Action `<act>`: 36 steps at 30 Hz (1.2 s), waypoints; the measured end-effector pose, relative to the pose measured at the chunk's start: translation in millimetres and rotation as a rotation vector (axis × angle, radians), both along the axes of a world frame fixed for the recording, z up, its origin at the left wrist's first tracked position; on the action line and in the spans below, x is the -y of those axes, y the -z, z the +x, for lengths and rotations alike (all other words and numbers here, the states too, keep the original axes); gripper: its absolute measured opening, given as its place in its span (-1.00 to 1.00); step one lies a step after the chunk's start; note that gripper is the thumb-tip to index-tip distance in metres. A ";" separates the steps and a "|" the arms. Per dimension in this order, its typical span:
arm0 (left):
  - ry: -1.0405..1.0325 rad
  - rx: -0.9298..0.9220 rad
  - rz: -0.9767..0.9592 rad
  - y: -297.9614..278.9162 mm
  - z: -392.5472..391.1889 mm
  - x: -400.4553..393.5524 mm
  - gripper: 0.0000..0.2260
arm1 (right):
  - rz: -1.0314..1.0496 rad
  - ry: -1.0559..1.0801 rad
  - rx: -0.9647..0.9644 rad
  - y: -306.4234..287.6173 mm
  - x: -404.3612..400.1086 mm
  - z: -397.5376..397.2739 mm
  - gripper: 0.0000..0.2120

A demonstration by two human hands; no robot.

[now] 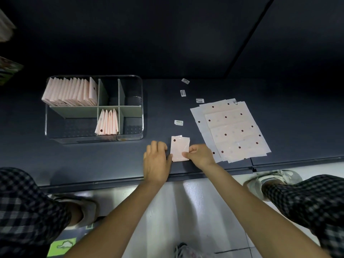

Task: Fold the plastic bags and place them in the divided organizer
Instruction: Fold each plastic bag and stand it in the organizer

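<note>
On the dark table (223, 86), near its front edge, we see a folded pink bag (179, 148) lying flat between both hands. Our left hand (157, 161) rests spread beside its left edge, fingertips touching it; our right hand (200, 155) pinches its right edge. Unfolded bags (234, 131) are stacked to the right. The clear divided organizer (140, 116) at left holds folded bags in two compartments.

bare forearms, dark checked trousers (28, 207), pale worn sneakers (268, 180).
</note>
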State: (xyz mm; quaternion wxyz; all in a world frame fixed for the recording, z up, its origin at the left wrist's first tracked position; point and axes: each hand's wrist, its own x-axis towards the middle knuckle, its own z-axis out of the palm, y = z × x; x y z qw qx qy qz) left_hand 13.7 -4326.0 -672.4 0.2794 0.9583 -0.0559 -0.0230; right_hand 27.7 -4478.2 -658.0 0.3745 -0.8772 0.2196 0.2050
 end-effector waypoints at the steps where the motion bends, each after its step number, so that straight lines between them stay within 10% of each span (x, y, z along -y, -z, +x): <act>1: 0.113 0.089 0.006 0.4 1.0 -0.8 -0.80 | 0.000 0.003 -0.010 -0.5 -0.1 0.8 -0.80; 10: 0.631 -0.037 0.526 20.1 10.9 -4.4 -0.30 | -0.080 0.034 -0.041 -2.8 -3.8 -1.9 -0.83; 15: 0.632 -0.056 0.544 20.4 8.5 -2.1 -0.30 | -0.413 -0.226 0.549 -4.4 -28.3 -39.3 -0.67; 18: 0.645 -0.082 0.535 18.5 8.2 -2.9 -0.33 | -0.353 -0.623 0.368 7.7 -29.8 -55.9 -0.44; 24: 0.763 -0.096 0.555 14.1 22.8 -18.8 -0.19 | -0.450 -0.774 0.244 20.7 -11.7 -61.1 -0.33; 36: 0.733 -0.140 0.344 8.5 33.9 -25.8 -0.27 | -0.666 -0.806 0.746 12.0 -3.9 -31.0 -0.80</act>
